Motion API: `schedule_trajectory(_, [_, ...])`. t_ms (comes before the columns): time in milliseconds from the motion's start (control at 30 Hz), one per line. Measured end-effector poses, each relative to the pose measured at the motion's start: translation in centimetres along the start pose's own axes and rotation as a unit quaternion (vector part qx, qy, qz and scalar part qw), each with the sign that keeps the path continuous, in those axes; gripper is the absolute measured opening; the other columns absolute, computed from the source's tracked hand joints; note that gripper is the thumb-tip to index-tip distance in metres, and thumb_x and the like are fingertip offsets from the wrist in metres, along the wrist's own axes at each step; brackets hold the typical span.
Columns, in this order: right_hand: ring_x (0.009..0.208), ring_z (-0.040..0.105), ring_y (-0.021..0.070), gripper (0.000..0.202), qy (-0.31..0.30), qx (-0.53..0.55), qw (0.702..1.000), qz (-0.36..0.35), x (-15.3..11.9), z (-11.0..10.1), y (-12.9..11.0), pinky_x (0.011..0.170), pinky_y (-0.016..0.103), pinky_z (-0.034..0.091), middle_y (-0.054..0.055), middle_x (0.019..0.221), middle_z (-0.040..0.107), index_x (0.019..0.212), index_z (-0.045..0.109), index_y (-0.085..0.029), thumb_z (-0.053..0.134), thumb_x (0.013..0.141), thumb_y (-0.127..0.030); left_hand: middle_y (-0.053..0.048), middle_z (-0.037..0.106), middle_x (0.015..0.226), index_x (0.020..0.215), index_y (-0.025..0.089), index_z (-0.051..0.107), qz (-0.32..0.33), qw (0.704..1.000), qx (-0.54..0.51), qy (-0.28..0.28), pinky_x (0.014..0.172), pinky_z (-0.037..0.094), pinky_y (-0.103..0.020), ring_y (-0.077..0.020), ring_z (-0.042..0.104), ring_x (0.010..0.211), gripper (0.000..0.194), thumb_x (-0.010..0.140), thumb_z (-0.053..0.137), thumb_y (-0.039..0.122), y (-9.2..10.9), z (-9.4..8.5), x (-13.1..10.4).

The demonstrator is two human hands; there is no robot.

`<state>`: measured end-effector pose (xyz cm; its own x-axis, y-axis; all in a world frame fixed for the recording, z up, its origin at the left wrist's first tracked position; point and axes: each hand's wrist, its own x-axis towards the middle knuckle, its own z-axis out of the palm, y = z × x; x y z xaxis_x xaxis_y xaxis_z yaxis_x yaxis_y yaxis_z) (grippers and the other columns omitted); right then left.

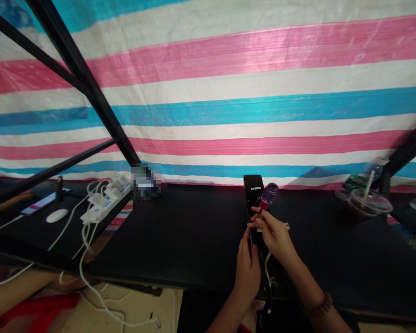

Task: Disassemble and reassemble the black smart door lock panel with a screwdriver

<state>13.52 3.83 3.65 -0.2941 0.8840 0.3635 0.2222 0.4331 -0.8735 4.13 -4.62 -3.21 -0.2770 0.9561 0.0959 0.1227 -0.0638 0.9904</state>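
A long, narrow black device (252,196) with a white label near its far end lies on the black table. My left hand (248,268) grips its near left edge, thumb and fingers closed about it. In my right hand (273,233) is a screwdriver (269,193), tilted, with a clear purple handle and a red collar. Its shaft points down at the device, but my fingers hide the tip. A white cable (266,270) hangs by the device's near end, between my forearms. Under it, a dark flat part shows only dimly.
A plastic cup with a straw (369,203) stands at the right, near a bottle (376,169). At left are a white power strip (106,201) with cables, a mouse (57,215) and a phone (39,203). Another person's arm (24,293) shows at lower left. Black metal bars (100,108) slant upward.
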Motion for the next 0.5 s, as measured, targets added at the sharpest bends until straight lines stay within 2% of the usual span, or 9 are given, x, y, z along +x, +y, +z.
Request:
schedule_trajectory(67, [0.085, 0.078, 0.0231, 0.024, 0.004, -0.017, 1.0, -0.006, -0.11, -0.08, 0.02, 0.079, 0.032, 0.061, 0.007, 0.094, 0.076, 0.096, 0.064, -0.022, 0.049, 0.098, -0.041, -0.012, 0.048, 0.155, 0.15, 0.018, 0.043, 0.006, 1.0, 0.001, -0.003, 0.122, 0.03, -0.041, -0.0219, 0.042, 0.144, 0.05, 0.103, 0.036, 0.036, -0.11, -0.03, 0.03])
schedule_trajectory(167, [0.077, 0.078, 0.024, 0.024, 0.041, -0.002, 0.999, 0.018, -0.03, 0.17, 0.0, 0.069, 0.029, 0.062, 0.006, 0.085, 0.076, 0.084, 0.059, -0.022, 0.059, 0.093, -0.044, -0.013, 0.047, 0.155, 0.15, 0.018, 0.042, 0.002, 1.0, 0.004, -0.003, 0.122, 0.03, -0.042, -0.0225, 0.041, 0.145, 0.051, 0.103, 0.037, 0.037, -0.19, -0.1, 0.1])
schedule_trajectory(233, [0.071, 0.078, 0.024, 0.026, 0.061, 0.014, 0.997, 0.034, 0.06, 0.34, -0.03, 0.063, 0.028, 0.061, 0.006, 0.081, 0.075, 0.085, 0.058, -0.022, 0.063, 0.09, -0.047, -0.013, 0.047, 0.155, 0.15, 0.017, 0.043, -0.003, 1.0, 0.002, -0.002, 0.122, 0.031, -0.042, -0.023, 0.041, 0.145, 0.051, 0.103, 0.038, 0.038, -0.13, -0.13, 0.13])
schedule_trajectory(300, [0.071, 0.078, 0.0235, 0.028, 0.064, 0.02, 0.997, 0.035, 0.03, 0.29, -0.01, 0.062, 0.028, 0.062, 0.007, 0.085, 0.076, 0.096, 0.061, -0.021, 0.062, 0.09, -0.049, -0.013, 0.049, 0.154, 0.149, 0.018, 0.044, -0.006, 1.0, -0.002, 0.0, 0.121, 0.031, -0.042, -0.0236, 0.043, 0.144, 0.051, 0.102, 0.039, 0.038, -0.01, -0.14, 0.14])
schedule_trajectory(400, [0.08, 0.079, 0.0232, 0.034, 0.028, 0.008, 0.999, 0.015, -0.28, -0.18, 0.22, 0.074, 0.032, 0.063, 0.009, 0.094, 0.077, 0.11, 0.062, -0.02, 0.053, 0.096, -0.049, -0.013, 0.051, 0.152, 0.148, 0.018, 0.046, -0.005, 1.0, -0.006, 0.002, 0.121, 0.032, -0.042, -0.024, 0.045, 0.143, 0.05, 0.102, 0.04, 0.038, 0.16, -0.14, 0.1])
schedule_trajectory(500, [0.082, 0.079, 0.0243, 0.035, 0.009, 0.011, 1.0, 0.025, -0.56, -0.56, 0.65, 0.079, 0.034, 0.064, 0.01, 0.087, 0.079, 0.096, 0.065, -0.019, 0.049, 0.098, -0.051, -0.013, 0.05, 0.153, 0.148, 0.018, 0.046, -0.008, 1.0, -0.009, 0.004, 0.121, 0.032, -0.042, -0.024, 0.045, 0.143, 0.051, 0.102, 0.04, 0.038, 0.23, -0.15, 0.06])
